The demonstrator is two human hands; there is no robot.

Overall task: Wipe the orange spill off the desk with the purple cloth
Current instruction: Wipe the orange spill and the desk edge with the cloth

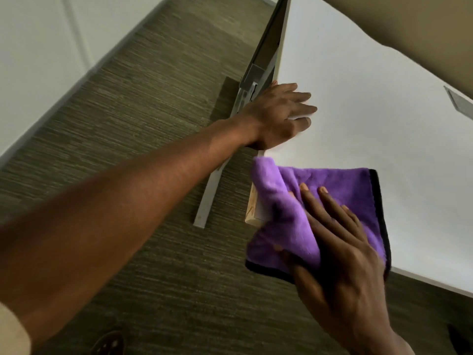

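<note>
purple cloth (332, 193), right hand (343, 242) pressing, desk (371, 111)

A grey-brown striped carpet (143, 103) is lying under both forearms and filling the view left of the left hand. A white wall (38, 55) with a pale baseboard is running diagonally far left of that hand. A grey metal frame (266, 55) is standing just beyond the left hand, and a pale strip (210, 193) is lying on the carpet below the left wrist. A tan surface (409, 24) is rising well beyond the right hand. A dark shoe (110, 344) is showing below the left forearm.
</note>
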